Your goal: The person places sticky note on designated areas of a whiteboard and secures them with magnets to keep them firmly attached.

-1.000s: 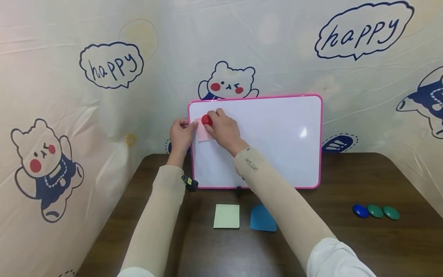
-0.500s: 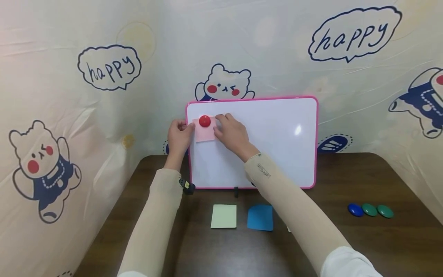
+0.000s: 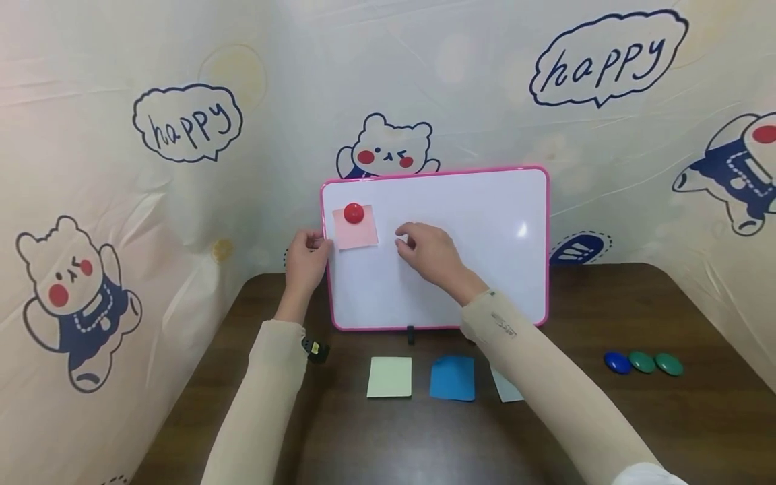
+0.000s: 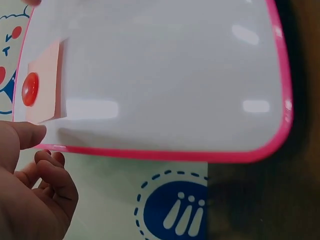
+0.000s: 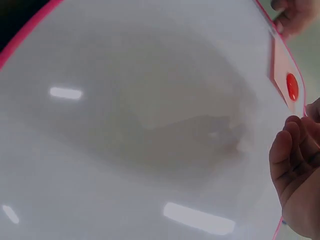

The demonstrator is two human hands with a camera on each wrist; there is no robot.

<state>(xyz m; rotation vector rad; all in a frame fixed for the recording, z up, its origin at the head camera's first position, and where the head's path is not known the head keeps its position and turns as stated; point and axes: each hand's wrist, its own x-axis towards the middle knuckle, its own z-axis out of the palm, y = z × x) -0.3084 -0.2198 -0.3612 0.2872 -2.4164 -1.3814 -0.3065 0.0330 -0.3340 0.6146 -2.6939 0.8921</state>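
Observation:
A whiteboard with a pink frame stands upright on the table. Near its upper left corner, a red round magnet sits on the top part of a pink sticky note. My left hand is at the board's left edge, thumb tip by the frame and loosely bent fingers beyond it; the left wrist view shows the frame passing between them. My right hand hovers before the board, right of the note, fingers loosely bent with nothing between them. In the right wrist view, the magnet appears beyond its fingertips.
On the table before the board lie a pale green sticky note, a blue sticky note and a light note partly under the right forearm. A blue magnet and two green magnets lie in a row at the right.
My right hand has let go of the red magnet and drawn back to the right and down. The magnet stays on the pink note. My left hand has slid down the board's left edge.

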